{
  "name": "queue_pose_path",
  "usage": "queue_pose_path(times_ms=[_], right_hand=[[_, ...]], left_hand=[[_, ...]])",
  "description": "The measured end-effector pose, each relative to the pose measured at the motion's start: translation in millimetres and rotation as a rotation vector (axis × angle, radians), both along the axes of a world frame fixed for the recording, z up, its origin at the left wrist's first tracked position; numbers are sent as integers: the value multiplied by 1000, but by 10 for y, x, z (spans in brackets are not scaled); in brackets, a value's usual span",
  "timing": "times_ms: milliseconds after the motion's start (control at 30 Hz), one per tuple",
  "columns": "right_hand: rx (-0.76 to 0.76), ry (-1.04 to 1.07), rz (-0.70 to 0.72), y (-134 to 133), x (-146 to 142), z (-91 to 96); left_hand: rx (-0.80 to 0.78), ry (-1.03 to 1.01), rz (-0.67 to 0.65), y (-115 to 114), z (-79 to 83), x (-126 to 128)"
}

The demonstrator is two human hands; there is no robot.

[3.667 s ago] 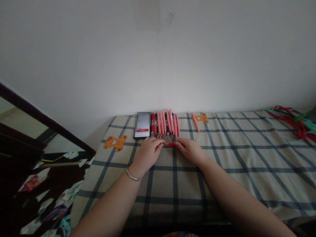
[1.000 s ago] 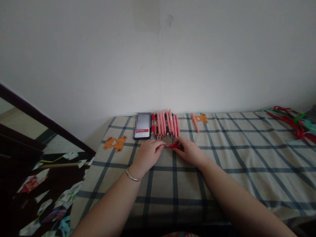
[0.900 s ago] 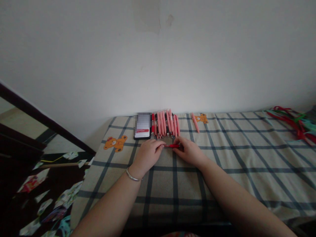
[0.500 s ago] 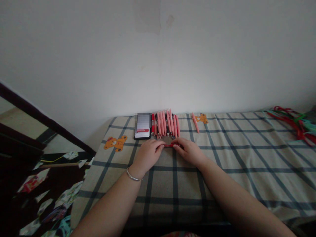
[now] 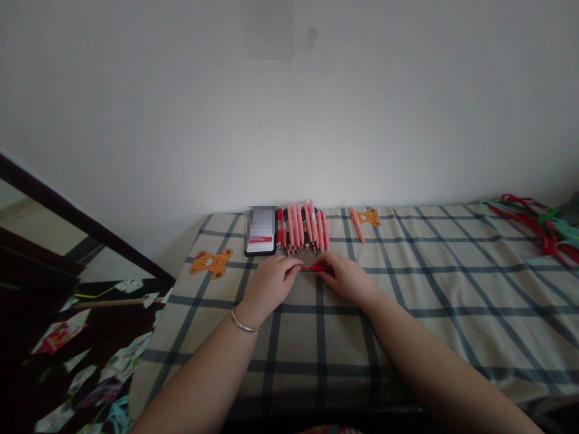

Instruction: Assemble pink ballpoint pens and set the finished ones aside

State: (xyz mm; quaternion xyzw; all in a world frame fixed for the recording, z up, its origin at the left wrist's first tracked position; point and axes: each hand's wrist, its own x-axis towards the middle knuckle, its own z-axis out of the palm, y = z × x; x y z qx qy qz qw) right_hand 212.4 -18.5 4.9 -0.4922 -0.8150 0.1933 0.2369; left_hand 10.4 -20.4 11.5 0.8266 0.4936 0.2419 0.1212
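Between my hands a slim red pen [image 5: 313, 267] lies level, just above or on the checked cloth. My left hand [image 5: 274, 277] pinches its thinner, clear-looking end, and a silver bangle [image 5: 243, 320] circles that wrist. On the pen's red end, my right hand [image 5: 346, 277] is closed with thumb and fingers. Just beyond my hands lies a pile of pink and black pens [image 5: 305, 228]. A phone [image 5: 261, 232] with a lit screen rests to the left of the pile. One pink pen [image 5: 357, 225] lies apart at the right.
The checked cloth [image 5: 226, 361] with bear prints covers the table, which meets a white wall [image 5: 289, 120]. Red and green ribbon-like strips [image 5: 543, 229] lie at the far right. At the left are a dark rail [image 5: 85, 217] and scattered papers [image 5: 126, 358] below the table's edge.
My right thumb and fingers have shifted slightly on the pen, and more of its red part shows. The left hand stays in place.
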Motion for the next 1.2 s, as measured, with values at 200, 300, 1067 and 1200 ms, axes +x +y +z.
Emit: queue_pose_path(times_ms=[200,300,1067,1200], right_hand=[[0,-6,-28,-19,-4,9],[-8,-12,-29,-23,-8,24],[-7,76,-17,-12,-5,7],[-35,162,-29,0,2,3]], left_hand=[[6,-2,-2,2,-7,1],[4,0,-1,5,-10,3],[0,-19,-3,-2,-7,3],[21,16,25,7,-16,2]])
